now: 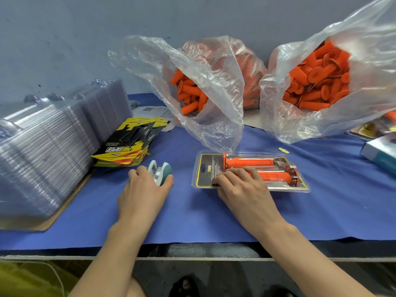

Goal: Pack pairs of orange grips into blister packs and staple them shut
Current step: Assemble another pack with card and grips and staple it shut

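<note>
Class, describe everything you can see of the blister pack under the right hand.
The blister pack is clear, glossy moulded plastic with a dark, yellow-edged printed card inside. It holds two orange grips side by side. It lies flat on the blue cloth. The right hand rests on its near side, fingers pressing on top.

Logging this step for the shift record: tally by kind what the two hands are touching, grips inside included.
stapler: 1
blister pack: 1
orange grips: 2
Total: 4
</note>
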### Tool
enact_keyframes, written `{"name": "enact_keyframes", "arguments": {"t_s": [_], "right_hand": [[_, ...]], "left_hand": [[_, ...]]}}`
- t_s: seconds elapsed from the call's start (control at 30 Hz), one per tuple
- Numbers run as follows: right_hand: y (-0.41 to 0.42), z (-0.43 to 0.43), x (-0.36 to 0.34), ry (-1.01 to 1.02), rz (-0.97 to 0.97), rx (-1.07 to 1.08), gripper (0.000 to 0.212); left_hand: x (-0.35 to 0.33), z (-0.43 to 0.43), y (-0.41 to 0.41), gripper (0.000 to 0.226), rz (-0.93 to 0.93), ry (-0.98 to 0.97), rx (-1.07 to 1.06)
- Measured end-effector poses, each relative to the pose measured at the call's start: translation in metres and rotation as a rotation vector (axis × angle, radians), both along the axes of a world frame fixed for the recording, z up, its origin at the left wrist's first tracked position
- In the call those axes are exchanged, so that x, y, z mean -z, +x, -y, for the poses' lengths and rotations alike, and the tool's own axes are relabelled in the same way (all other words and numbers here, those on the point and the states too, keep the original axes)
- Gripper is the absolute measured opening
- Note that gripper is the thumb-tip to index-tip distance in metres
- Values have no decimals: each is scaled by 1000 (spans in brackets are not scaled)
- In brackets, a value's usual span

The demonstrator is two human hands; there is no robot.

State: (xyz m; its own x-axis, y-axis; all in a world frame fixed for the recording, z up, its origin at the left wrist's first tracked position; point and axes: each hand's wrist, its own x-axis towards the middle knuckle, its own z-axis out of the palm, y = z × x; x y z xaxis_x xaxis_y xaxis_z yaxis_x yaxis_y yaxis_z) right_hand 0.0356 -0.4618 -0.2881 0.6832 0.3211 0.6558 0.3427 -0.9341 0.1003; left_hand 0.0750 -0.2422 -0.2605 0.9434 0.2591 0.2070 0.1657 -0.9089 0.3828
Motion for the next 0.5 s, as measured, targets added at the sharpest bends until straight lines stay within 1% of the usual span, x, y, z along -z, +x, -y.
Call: {"name": "enact_keyframes", "arguments": {"t_s": [0.13,0.2,0.23,0.27,0.3,0.33,0.37,0.43,0.47,0.5], "right_hand": [[-11,7,-5,-18,-28,-90,9],[-19,14,-7,-31,-47,-160,10],[-24,18,-8,-40,-65,-194,10],[-29,23,-8,-46,-87,-222,10],[-35,28,-8,-45,-108,-244,9],[-40,33,-7,-41,-127,-260,7],[-46,38,-6,-35,-144,-269,7],[-57,48,-6,-28,-181,-278,11],[-61,52,-5,-28,-194,-279,13],[-65,57,-6,-28,-202,-277,16]], "left_hand": [[5,9,12,61,-43,258,-11],[4,14,13,57,29,294,-2],[3,18,14,54,113,245,35],[2,23,14,51,200,143,94],[-1,29,15,47,263,-3,169],[-3,37,15,42,285,-164,248],[-4,46,16,39,262,-306,323],[-5,61,16,34,127,-479,441],[-4,68,15,33,38,-513,494],[-2,74,15,31,-38,-489,545]]}}
